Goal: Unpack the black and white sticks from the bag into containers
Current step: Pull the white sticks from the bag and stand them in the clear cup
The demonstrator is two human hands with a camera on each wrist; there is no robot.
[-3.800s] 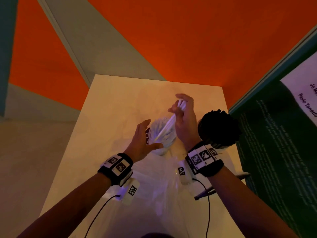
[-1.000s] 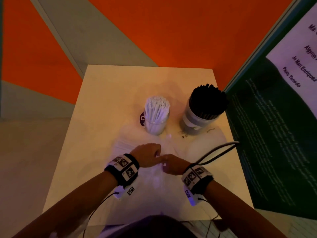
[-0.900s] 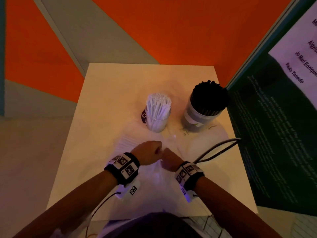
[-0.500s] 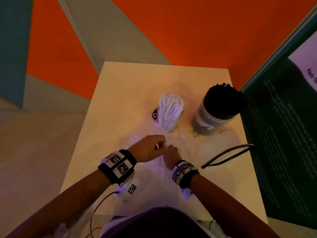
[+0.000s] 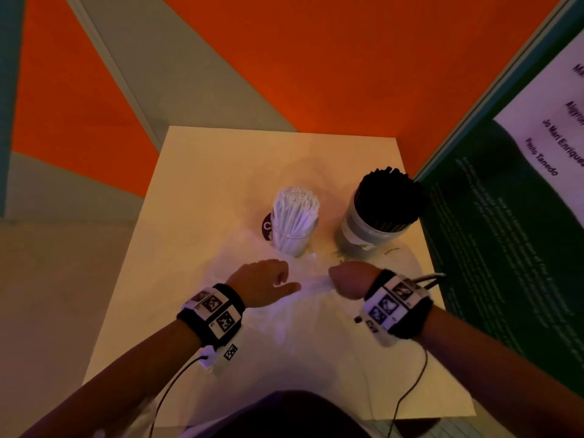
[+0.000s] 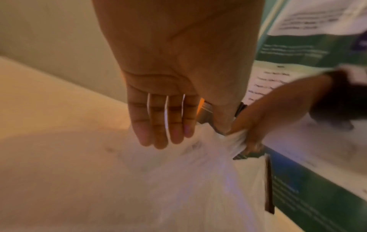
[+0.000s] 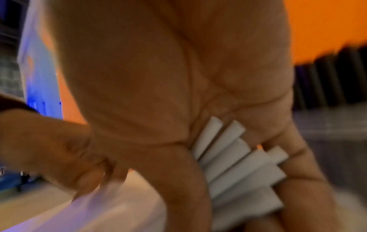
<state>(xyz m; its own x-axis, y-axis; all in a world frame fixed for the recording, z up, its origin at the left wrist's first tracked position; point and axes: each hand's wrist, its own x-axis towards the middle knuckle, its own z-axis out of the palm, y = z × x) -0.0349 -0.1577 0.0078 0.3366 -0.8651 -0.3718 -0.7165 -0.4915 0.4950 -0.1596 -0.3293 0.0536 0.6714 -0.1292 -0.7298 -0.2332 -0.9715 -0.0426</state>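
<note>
A clear cup packed with white sticks (image 5: pixel 294 213) stands mid-table, and a grey container full of black sticks (image 5: pixel 387 200) stands to its right. The thin plastic bag (image 5: pixel 303 327) lies flat in front of them. My right hand (image 5: pixel 344 275) is just in front of the grey container and grips a fanned bunch of white sticks (image 7: pixel 238 164) at the bag's mouth. My left hand (image 5: pixel 278 278) rests on the bag (image 6: pixel 178 180) with its fingers (image 6: pixel 158 125) straight, close to the right hand (image 6: pixel 252 135).
The cream table (image 5: pixel 205 184) is small, with orange and grey floor around it. A green poster panel (image 5: pixel 505 248) stands along its right edge. A black looped cable (image 5: pixel 434 276) lies by my right wrist. A purple disc (image 5: pixel 267 226) sits beside the clear cup.
The two hands were pressed together on the bag; now the right hand has drawn off to the right with white sticks in its grip. The left hand stays on the bag.
</note>
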